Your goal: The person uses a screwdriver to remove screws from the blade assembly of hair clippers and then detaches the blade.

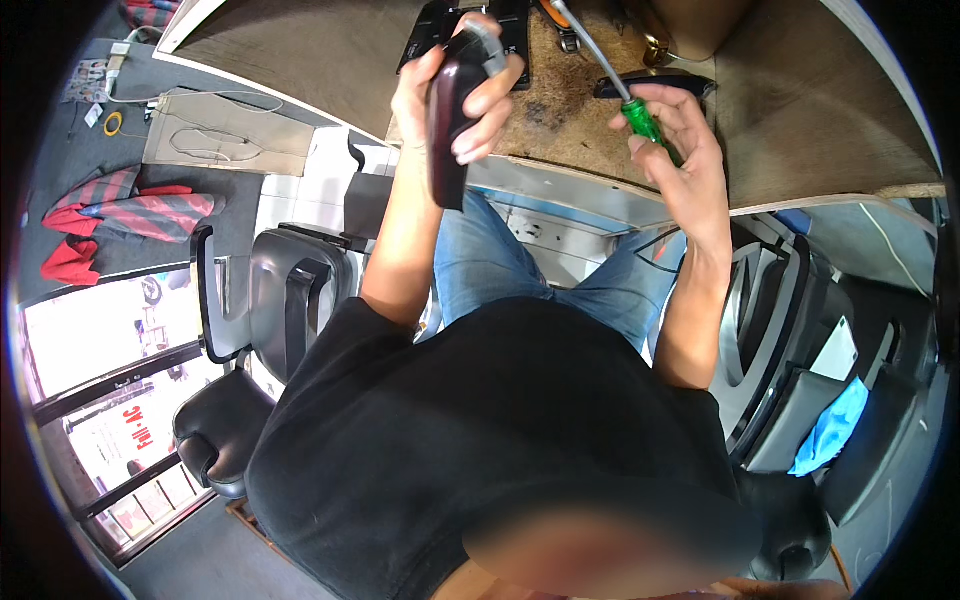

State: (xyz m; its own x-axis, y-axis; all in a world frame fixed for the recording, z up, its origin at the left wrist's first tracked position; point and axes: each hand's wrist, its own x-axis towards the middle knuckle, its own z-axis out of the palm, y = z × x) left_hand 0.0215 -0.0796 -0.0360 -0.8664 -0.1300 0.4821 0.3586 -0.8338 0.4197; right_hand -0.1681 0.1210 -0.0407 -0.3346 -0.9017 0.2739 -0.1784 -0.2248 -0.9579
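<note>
My left hand is wrapped round a dark maroon hair clipper with a silver head, held up above the front edge of the wooden counter. In my right hand is a screwdriver with a green handle. Its metal shaft points up and away to the left, apart from the clipper. A black tray-like thing lies behind my left hand. Just past my right fingers rests a dark, long, curved piece, partly covered by them.
Farther back on the counter sit an orange and black tool and a shiny brown object. Black chairs stand on both sides. A blue cloth hangs at the right, and a red plaid cloth lies at the left.
</note>
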